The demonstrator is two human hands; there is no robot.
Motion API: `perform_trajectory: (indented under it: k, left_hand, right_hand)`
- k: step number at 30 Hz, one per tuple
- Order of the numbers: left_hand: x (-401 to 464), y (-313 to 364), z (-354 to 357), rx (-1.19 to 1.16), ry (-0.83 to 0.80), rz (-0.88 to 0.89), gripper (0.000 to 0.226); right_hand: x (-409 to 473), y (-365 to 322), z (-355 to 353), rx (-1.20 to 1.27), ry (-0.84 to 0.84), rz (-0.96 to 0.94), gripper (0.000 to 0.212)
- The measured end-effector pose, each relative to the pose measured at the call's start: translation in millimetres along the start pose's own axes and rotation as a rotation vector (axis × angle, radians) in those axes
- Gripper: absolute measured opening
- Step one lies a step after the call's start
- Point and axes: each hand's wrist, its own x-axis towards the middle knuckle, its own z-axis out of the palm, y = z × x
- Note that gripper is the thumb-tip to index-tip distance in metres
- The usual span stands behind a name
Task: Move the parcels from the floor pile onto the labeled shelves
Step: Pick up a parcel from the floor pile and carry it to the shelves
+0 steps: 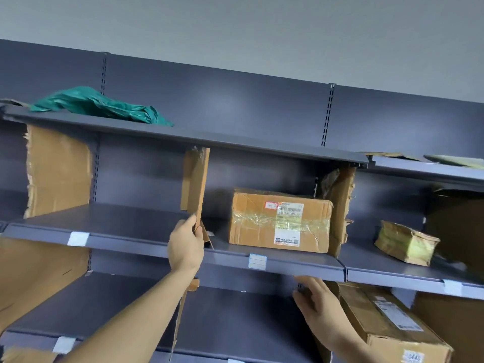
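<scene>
A taped brown cardboard parcel (279, 222) with a white shipping label sits on the middle shelf (146, 241), right of an upright cardboard divider (196, 187). My left hand (186, 246) grips the lower front edge of that divider. My right hand (318, 307) hovers below the middle shelf's front edge with relaxed fingers and holds nothing. Just right of that hand, a long brown box (390, 326) lies on the lower shelf. A small yellowish wrapped parcel (407, 242) rests on the middle shelf further right. A green plastic bag parcel (97, 104) lies on the top shelf.
Torn cardboard dividers stand at the left (59, 171) and right (340, 205) of the middle bays. White label tags (257, 261) are fixed to the shelf fronts. Flat packets (455, 160) lie on the upper right shelf. The dark back panel rises to a grey wall.
</scene>
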Motion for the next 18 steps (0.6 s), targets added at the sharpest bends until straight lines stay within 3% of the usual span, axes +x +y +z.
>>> perform_trajectory:
  k: [4, 11, 13, 14, 16, 18]
  left_hand:
    - [5.0, 3.7, -1.1, 0.079, -0.047, 0.042, 0.007]
    - [18.4, -12.2, -12.5, 0.064, -0.044, -0.076, 0.024]
    - [16.4, -8.6, -17.5, 0.060, -0.072, -0.062, 0.007]
    - [15.3, -6.3, -18.9, 0.054, -0.076, -0.056, 0.017]
    - [11.0, -1.7, -22.5, 0.034, -0.096, -0.057, 0.062]
    - [4.2, 3.0, -27.6, 0.011, -0.025, -0.050, 0.081]
  right_hand:
    - [-12.3, 5.3, -1.3, -0.012, -0.004, 0.043, 0.027]
    - [-24.2, 7.1, -1.6, -0.049, -0.068, 0.083, 0.033]
    - [-26.8, 5.9, -0.4, -0.047, -0.084, 0.101, 0.032]
    - [-28.4, 5.3, 0.5, -0.044, -0.090, 0.109, 0.031]
    - [-32.4, 4.1, 3.3, -0.040, -0.106, 0.124, 0.031]
    - [-36.8, 0.8, 6.2, -0.035, -0.121, 0.132, 0.032]
